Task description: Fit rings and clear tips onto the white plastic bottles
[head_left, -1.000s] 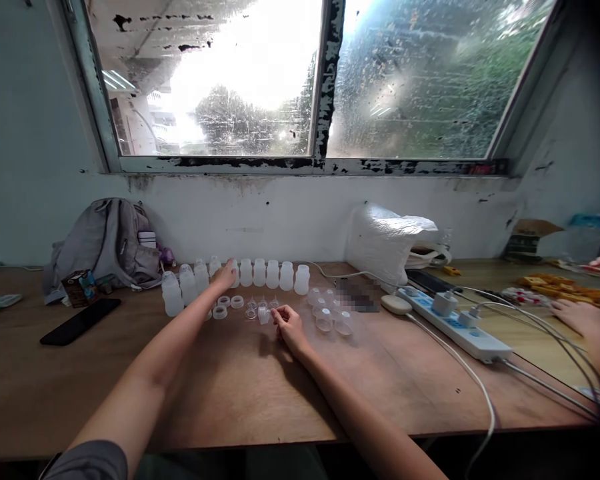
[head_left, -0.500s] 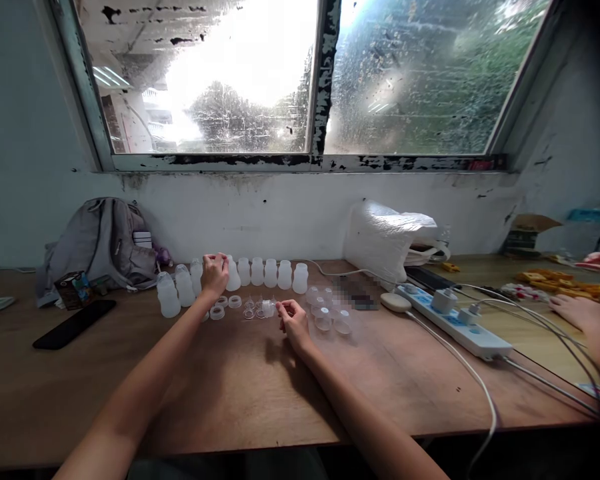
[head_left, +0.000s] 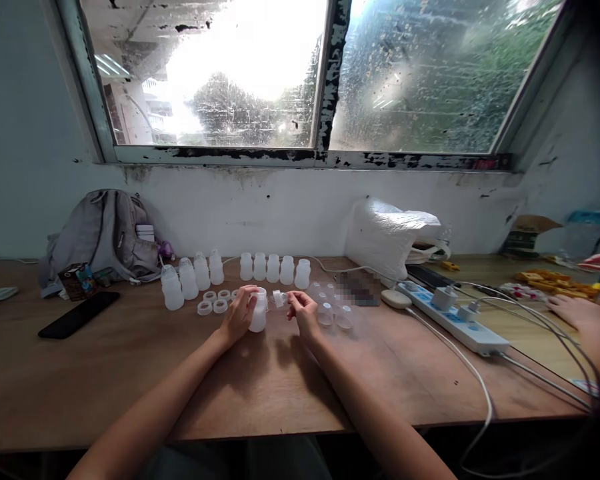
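The left hand [head_left: 239, 313] grasps a frosted baby bottle [head_left: 258, 315], upright, in front of the bottle row [head_left: 273, 268]. The right hand [head_left: 304, 312] pinches a clear plastic bottle top [head_left: 279, 299], just beside this bottle's neck, above the wooden table [head_left: 105, 370].

Left forearm [head_left: 167, 390]: bare, slanting up from the lower left of the frame
Left hand [head_left: 236, 316]: left of centre, curved in a grip
Right forearm [head_left: 360, 400]: bare, rising from the lower right
Right hand [head_left: 304, 313]: just below centre, pinching, fingertips [head_left: 291, 297] leftward
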Demonstrator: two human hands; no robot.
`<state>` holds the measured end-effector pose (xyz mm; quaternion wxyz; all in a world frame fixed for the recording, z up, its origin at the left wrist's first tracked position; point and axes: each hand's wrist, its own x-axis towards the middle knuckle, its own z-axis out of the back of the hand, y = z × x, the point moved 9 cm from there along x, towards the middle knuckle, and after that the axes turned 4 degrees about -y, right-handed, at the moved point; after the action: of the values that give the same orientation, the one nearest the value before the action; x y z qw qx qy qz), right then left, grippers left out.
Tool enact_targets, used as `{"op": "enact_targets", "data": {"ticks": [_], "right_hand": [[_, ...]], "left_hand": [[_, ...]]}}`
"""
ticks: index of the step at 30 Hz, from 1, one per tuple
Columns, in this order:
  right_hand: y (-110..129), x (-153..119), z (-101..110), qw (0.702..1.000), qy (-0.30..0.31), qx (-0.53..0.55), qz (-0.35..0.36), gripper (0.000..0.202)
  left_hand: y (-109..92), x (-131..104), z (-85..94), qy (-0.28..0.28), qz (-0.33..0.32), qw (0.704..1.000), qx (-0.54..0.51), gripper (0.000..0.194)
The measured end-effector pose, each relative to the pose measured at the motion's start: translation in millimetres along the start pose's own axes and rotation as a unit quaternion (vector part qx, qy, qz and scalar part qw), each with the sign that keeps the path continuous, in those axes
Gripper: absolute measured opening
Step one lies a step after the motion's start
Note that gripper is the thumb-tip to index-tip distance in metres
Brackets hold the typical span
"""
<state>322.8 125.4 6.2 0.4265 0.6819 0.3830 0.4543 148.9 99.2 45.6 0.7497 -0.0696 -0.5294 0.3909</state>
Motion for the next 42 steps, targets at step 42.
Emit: {"op": "enact_targets", "data": {"ticks": [42], "right_hand": [[-11,9,-11,0.976,0.186,-0.039,-0.103,0.031]], "left_hand": [[-3,-11,-3.9,0.112,-0.056,0.989,0.081,0.051]]}}
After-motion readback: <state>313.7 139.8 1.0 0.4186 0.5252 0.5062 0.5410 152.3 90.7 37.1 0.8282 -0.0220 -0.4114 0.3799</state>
